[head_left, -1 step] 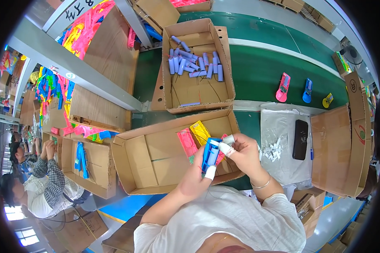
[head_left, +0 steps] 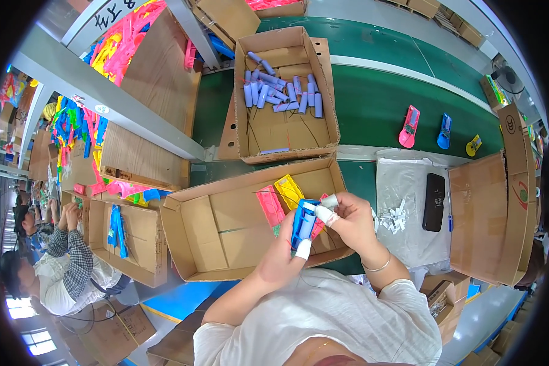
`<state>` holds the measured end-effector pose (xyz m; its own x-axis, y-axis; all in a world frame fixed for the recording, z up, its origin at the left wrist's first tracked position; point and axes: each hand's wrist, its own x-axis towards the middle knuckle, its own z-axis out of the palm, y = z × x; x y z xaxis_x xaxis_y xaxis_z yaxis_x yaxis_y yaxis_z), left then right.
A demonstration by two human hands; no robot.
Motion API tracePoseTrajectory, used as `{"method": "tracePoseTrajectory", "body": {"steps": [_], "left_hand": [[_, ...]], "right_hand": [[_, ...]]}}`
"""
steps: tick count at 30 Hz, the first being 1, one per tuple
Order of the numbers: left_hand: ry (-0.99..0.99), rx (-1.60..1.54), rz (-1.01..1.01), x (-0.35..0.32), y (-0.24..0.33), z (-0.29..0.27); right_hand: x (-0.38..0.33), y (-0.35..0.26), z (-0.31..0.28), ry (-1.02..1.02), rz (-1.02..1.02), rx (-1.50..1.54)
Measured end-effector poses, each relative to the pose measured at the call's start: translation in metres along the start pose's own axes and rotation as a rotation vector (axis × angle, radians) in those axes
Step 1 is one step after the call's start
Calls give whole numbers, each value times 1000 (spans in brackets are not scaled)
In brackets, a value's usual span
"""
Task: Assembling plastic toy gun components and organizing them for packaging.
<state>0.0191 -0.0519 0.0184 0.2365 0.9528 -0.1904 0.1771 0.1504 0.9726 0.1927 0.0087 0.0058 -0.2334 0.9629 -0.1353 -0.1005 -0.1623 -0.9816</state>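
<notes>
Fingers (head_left: 326, 214) of both hands, several wrapped in white tape, are closed on a blue plastic shell (head_left: 304, 223). The left hand (head_left: 280, 253) grips it from below and the right hand (head_left: 354, 222) pinches its upper end. It is held just above the near cardboard box (head_left: 192, 241) on the green worktop (head_left: 384, 104).

Behind stands a second box (head_left: 329, 91) of lilac cylinders (head_left: 280, 91). To the right, a grey sheet (head_left: 409, 177) carries a black phone (head_left: 434, 201) and small white parts (head_left: 393, 216). A pink shell (head_left: 269, 206) and a yellow shell (head_left: 288, 190) lie in the near box.

The work seems best done with the left grip firm and the piece over the box, so that anything dropped lands inside. Against the earlier frame nothing has visibly shifted: same hold, same layout.
</notes>
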Motion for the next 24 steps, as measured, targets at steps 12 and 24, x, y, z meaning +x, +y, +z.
{"method": "tracePoseTrajectory", "body": {"steps": [12,24], "left_hand": [[-157,-429,-239,7,7,-11],[238,133,-303,20,-67,-31]], "right_hand": [[42,-19,-19,-436,-141,-502],[233,43,-257,547,-264,-1161]]}}
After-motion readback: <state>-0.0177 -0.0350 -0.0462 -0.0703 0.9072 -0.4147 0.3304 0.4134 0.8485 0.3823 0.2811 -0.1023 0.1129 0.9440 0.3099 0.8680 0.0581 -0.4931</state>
